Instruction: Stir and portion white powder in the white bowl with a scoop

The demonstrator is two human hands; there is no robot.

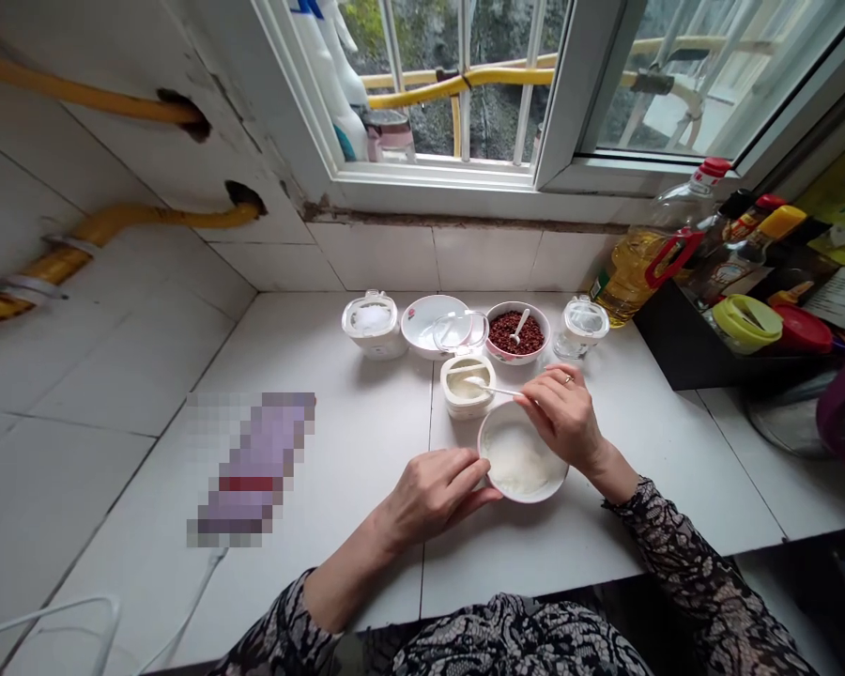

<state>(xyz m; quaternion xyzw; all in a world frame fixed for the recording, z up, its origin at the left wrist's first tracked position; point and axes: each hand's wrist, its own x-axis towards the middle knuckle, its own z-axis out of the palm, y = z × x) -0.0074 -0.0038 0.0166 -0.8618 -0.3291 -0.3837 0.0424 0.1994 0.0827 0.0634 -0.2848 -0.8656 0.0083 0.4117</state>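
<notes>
My left hand (440, 483) pinches the left rim of a white bowl (525, 460) that holds pale powder. Between the fingers of my right hand (561, 408) is the handle of a small white spoon (497, 389). The spoon's head dips into an open square container (468, 406) of off-white powder, just behind the bowl. Its clear lid appears tilted up at the back. Farther back stands a bowl of dark red grains (515, 335) with another white spoon in it, beside an empty-looking white bowl (422, 324).
Lidded jars stand at the back left (375, 324) and back right (581, 329). An oil bottle (630, 272) and a black rack (666, 347) of bottles are at right, near a purple-handled pot (781, 418). A blurred purple object (260, 460) with a white cable lies left.
</notes>
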